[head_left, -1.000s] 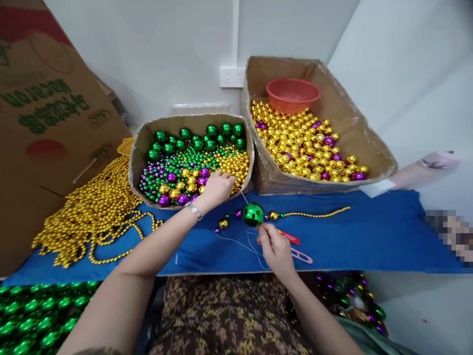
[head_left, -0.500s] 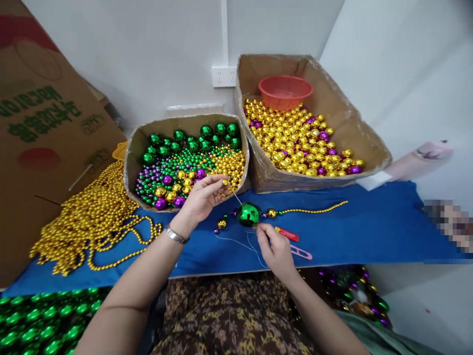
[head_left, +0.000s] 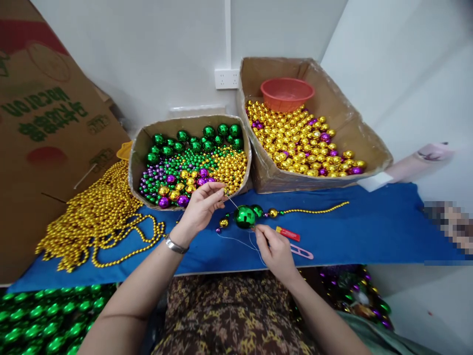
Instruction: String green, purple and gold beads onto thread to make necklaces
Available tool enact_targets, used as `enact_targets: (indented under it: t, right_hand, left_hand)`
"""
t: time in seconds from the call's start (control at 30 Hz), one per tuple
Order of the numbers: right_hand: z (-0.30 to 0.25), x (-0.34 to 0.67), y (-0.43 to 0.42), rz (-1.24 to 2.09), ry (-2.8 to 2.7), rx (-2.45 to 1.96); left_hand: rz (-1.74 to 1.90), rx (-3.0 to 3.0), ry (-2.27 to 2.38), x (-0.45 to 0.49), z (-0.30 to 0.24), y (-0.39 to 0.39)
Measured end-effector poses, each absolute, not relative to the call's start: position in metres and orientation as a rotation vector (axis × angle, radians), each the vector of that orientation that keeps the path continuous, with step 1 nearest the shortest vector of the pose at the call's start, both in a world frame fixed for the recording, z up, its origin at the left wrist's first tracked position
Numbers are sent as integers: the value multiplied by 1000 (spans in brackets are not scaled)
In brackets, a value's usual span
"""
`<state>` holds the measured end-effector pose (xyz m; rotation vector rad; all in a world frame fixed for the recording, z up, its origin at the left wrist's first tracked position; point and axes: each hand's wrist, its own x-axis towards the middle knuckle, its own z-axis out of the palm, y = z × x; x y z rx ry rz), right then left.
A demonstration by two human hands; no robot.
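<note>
A large shiny green bead [head_left: 245, 217] hangs between my hands, just over the blue cloth. My left hand [head_left: 205, 204] is closed in a pinch on a thin, straight, pale thread [head_left: 231, 201] running down to this bead. My right hand [head_left: 274, 246] pinches at the bead's lower right, where thread also shows; its fingertips partly hide the grip. Behind lies a strung row with another green bead [head_left: 257, 211], a gold bead [head_left: 273, 212] and a chain of small gold beads [head_left: 318, 211]. Left of the large bead are a gold bead [head_left: 223, 223] and a purple bead [head_left: 218, 230]. Loose thread curves below.
A carton [head_left: 133, 148] of mixed beads stands ahead, beside a larger carton [head_left: 271, 183] with gold beads and a red basket [head_left: 287, 93]. Gold bead chains [head_left: 96, 212] lie left. A red and yellow object [head_left: 288, 233] and a pink tool [head_left: 302, 252] lie near my right hand.
The large green bead has shifted slightly left, and the second green bead behind it now shows. My left hand has dropped a little; the right stays nearly in place.
</note>
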<state>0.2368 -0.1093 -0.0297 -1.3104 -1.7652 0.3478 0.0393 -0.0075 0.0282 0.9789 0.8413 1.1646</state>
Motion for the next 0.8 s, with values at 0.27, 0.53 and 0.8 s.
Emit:
enact_targets:
  t: [0.27, 0.53, 0.8]
  right_hand:
    - [-56, 233, -109, 396, -1813, -1419]
    - [-99, 246, -104, 521, -1952, -1599]
    - [-37, 250, -85, 425, -1875, -1361]
  left_hand:
    - [1080, 1263, 982, 49, 4, -33]
    - [1040, 1619, 1128, 49, -42, -41]
    - [1174, 2071, 875, 64, 21, -34]
